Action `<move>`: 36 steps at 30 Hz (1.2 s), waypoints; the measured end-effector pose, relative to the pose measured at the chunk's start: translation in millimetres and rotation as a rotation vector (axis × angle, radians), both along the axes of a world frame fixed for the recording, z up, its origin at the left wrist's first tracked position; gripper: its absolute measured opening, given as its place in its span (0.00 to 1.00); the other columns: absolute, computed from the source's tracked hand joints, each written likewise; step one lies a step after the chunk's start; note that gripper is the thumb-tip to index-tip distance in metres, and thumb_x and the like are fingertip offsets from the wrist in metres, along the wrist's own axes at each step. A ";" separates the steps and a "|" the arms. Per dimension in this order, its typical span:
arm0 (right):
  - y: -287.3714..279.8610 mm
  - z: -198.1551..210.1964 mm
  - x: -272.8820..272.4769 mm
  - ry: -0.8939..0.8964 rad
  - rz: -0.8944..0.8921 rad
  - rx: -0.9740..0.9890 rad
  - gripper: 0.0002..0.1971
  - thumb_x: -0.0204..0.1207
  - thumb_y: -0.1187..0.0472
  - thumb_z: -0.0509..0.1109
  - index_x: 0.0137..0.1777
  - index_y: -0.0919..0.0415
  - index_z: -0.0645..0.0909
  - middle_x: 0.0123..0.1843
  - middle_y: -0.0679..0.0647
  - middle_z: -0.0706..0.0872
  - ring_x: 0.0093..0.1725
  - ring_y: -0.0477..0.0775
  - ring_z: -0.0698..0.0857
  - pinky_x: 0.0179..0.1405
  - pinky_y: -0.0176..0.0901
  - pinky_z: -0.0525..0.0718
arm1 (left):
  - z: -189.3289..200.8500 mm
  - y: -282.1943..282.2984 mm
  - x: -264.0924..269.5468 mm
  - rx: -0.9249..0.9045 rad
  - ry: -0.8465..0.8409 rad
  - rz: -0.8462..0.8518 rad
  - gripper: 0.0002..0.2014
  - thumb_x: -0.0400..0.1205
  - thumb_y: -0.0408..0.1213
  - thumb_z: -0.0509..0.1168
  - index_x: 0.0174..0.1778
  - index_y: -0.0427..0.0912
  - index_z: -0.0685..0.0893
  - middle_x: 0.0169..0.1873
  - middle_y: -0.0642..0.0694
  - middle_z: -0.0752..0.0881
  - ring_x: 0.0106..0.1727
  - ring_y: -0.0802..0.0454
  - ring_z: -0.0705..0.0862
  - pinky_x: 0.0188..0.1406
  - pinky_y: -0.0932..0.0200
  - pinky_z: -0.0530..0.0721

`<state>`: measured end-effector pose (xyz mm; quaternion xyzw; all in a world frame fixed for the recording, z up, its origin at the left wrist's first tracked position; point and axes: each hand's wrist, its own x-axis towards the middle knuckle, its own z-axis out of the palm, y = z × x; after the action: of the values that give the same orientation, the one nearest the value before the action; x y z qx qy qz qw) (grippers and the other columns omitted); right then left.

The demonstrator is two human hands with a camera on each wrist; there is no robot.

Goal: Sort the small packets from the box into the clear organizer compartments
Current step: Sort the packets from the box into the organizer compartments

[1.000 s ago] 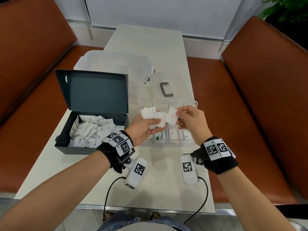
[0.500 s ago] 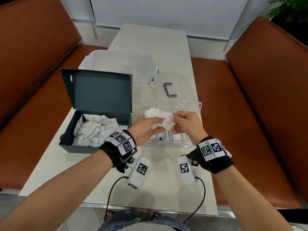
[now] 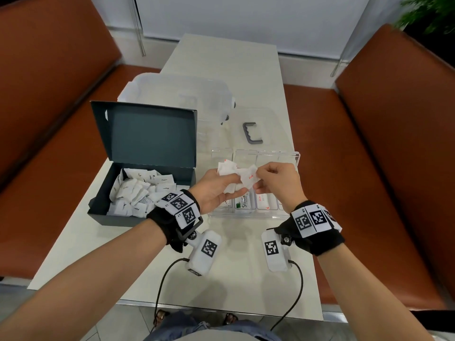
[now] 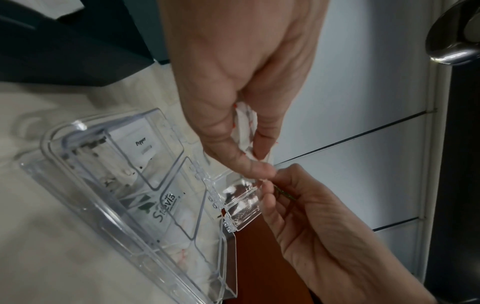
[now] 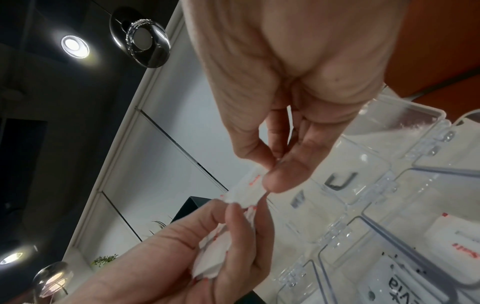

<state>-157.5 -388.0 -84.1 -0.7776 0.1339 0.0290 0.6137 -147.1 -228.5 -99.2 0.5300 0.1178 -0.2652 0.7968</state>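
Observation:
My left hand [image 3: 216,188] holds a bunch of small white packets [image 3: 227,168] with red print above the clear organizer [image 3: 293,156]. My right hand [image 3: 268,175] pinches one packet [image 3: 248,179] of that bunch between thumb and fingers. The wrist views show the same: the left hand [image 4: 241,127] curled round the packets [image 4: 244,131], the right hand [image 5: 272,170] pinching a packet [image 5: 246,191]. The organizer [image 4: 91,205] has Pepper, Stevia and red-printed packets in separate compartments. The dark box [image 3: 98,210] at the left holds several white packets [image 3: 138,190].
The box lid [image 3: 150,134] stands upright. Behind it is a translucent tub [image 3: 177,94], and a grey handle [image 3: 252,134] lies on the organizer's open clear lid. Brown benches [image 3: 369,168] flank the white table [image 3: 226,57]. Cables trail off the table's near edge.
My right hand came back to the bunch in the left hand and now pinches a packet there. Both hands stay above the organizer.

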 end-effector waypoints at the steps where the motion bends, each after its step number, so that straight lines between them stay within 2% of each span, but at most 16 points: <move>1: -0.1 -0.4 -1.0 0.001 -0.029 0.022 0.06 0.74 0.71 0.67 0.39 0.67 0.85 0.30 0.61 0.89 0.28 0.55 0.89 0.27 0.39 0.86 | -0.2 -0.6 0.6 -0.011 -0.002 0.023 0.07 0.80 0.23 0.68 0.52 0.33 0.87 0.47 0.42 0.92 0.44 0.52 0.91 0.39 0.62 0.88; 5: 2.3 -2.4 -4.9 -0.011 -0.125 0.115 0.04 0.77 0.69 0.66 0.43 0.70 0.81 0.30 0.65 0.88 0.30 0.62 0.90 0.26 0.43 0.87 | -1.8 -3.7 1.7 -0.055 -0.009 0.109 0.11 0.81 0.24 0.68 0.58 0.29 0.84 0.52 0.38 0.91 0.50 0.49 0.91 0.45 0.60 0.89; 9: 8.2 -2.9 -7.4 -0.034 -0.218 0.180 0.03 0.78 0.69 0.63 0.44 0.67 0.78 0.29 0.62 0.89 0.26 0.61 0.89 0.20 0.40 0.84 | -2.6 -7.2 -1.7 -0.066 -0.042 0.129 0.13 0.80 0.25 0.70 0.61 0.28 0.83 0.55 0.36 0.90 0.54 0.43 0.90 0.46 0.60 0.89; 12: 11.2 -6.0 -8.8 -0.050 -0.246 0.165 0.02 0.79 0.66 0.61 0.46 0.63 0.75 0.27 0.60 0.88 0.24 0.59 0.88 0.17 0.38 0.80 | -2.6 -9.8 -3.6 -0.050 -0.090 0.140 0.14 0.79 0.25 0.70 0.61 0.28 0.83 0.56 0.35 0.89 0.51 0.45 0.90 0.47 0.58 0.90; 15: 14.5 -10.3 -9.7 0.022 -0.193 0.141 0.03 0.79 0.65 0.62 0.48 0.65 0.75 0.25 0.58 0.87 0.20 0.56 0.85 0.15 0.36 0.76 | -2.1 -11.7 -3.2 -0.011 -0.118 0.160 0.15 0.79 0.25 0.71 0.62 0.28 0.83 0.56 0.35 0.89 0.49 0.46 0.90 0.46 0.58 0.90; 18: 13.2 -12.4 -8.8 0.055 -0.078 -0.049 0.06 0.76 0.62 0.66 0.48 0.65 0.79 0.32 0.56 0.88 0.23 0.50 0.84 0.20 0.37 0.77 | -1.4 -8.6 1.2 0.037 -0.110 0.213 0.16 0.78 0.24 0.71 0.62 0.26 0.82 0.57 0.34 0.88 0.49 0.45 0.90 0.43 0.58 0.91; 21: 6.7 -7.6 -5.3 -0.071 -0.031 -0.255 0.08 0.75 0.55 0.72 0.51 0.56 0.81 0.41 0.49 0.86 0.36 0.47 0.85 0.35 0.41 0.83 | -2.0 -2.4 3.7 0.067 -0.112 0.204 0.17 0.78 0.23 0.71 0.62 0.27 0.82 0.56 0.35 0.88 0.52 0.41 0.90 0.44 0.55 0.91; 23: 3.7 -3.3 -2.1 -0.139 0.025 -0.305 0.10 0.75 0.54 0.73 0.54 0.53 0.82 0.41 0.46 0.85 0.39 0.46 0.85 0.40 0.40 0.84 | -3.1 -0.2 2.8 0.093 -0.122 0.174 0.17 0.77 0.25 0.72 0.62 0.28 0.83 0.56 0.36 0.89 0.52 0.42 0.90 0.42 0.57 0.91; 25: 3.5 -2.2 0.0 -0.139 0.075 -0.331 0.07 0.75 0.57 0.74 0.51 0.56 0.85 0.39 0.49 0.87 0.38 0.47 0.86 0.40 0.40 0.85 | -3.6 0.4 1.9 0.090 -0.123 0.156 0.16 0.77 0.26 0.73 0.61 0.29 0.83 0.55 0.36 0.89 0.51 0.44 0.91 0.42 0.58 0.90; 28: 2.8 -4.7 1.3 -0.101 -0.029 -0.212 0.03 0.74 0.63 0.76 0.44 0.61 0.85 0.33 0.54 0.88 0.26 0.44 0.85 0.31 0.35 0.86 | -3.8 -0.4 1.7 0.025 -0.104 0.170 0.13 0.80 0.28 0.71 0.59 0.28 0.84 0.55 0.37 0.89 0.50 0.46 0.90 0.43 0.57 0.91; 29: 3.1 -5.4 1.0 -0.082 -0.064 -0.139 0.03 0.73 0.64 0.76 0.43 0.62 0.85 0.32 0.56 0.88 0.25 0.44 0.85 0.32 0.36 0.87 | -3.6 -0.4 1.9 0.007 -0.091 0.181 0.12 0.81 0.29 0.70 0.59 0.28 0.84 0.55 0.37 0.89 0.51 0.46 0.90 0.43 0.56 0.91; 31: 4.8 -6.1 -1.0 -0.056 -0.089 -0.003 0.03 0.73 0.68 0.76 0.42 0.64 0.84 0.32 0.58 0.87 0.27 0.49 0.87 0.35 0.42 0.89 | -3.8 -0.4 1.6 -0.016 -0.076 0.190 0.11 0.83 0.29 0.67 0.58 0.27 0.83 0.54 0.37 0.89 0.52 0.46 0.89 0.44 0.55 0.91; 36: 14.7 -8.9 -4.5 -0.049 -0.090 0.164 0.04 0.73 0.71 0.76 0.43 0.70 0.82 0.30 0.60 0.87 0.29 0.54 0.89 0.33 0.39 0.87 | -5.6 -0.3 -2.1 0.002 -0.097 0.157 0.12 0.84 0.30 0.66 0.61 0.28 0.83 0.55 0.37 0.90 0.51 0.45 0.91 0.49 0.53 0.90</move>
<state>-162.0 -373.2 -92.9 -0.7183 0.1508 -0.0066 0.6792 -149.3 -228.8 -104.8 0.5321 0.1207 -0.1759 0.8193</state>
